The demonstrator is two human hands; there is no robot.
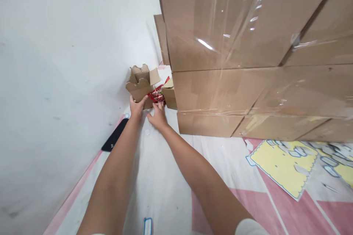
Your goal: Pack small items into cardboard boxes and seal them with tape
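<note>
A small open cardboard box (139, 90) stands against the white wall, its flaps up and one flap folded out to the right. My left hand (137, 107) grips its lower front, thumb pressed on the cardboard. Just right of the box lies a shiny red patterned bag (157, 95) with a red strip along it. My right hand (159, 115) is at the bag's lower edge, fingers curled onto it and the thumb out to the left; the fingertips are partly hidden. Beyond the bag, another small cardboard box (169, 95) sits against the large stack.
Large taped cardboard boxes (217, 91) are stacked on the right. A black phone (115, 136) lies along the wall by my left forearm. Yellow paper sheets (285, 167), cut-out pieces and a pen (330, 188) lie on the pink and white sheet (234, 213). A blue-edged label (148, 226) is near me.
</note>
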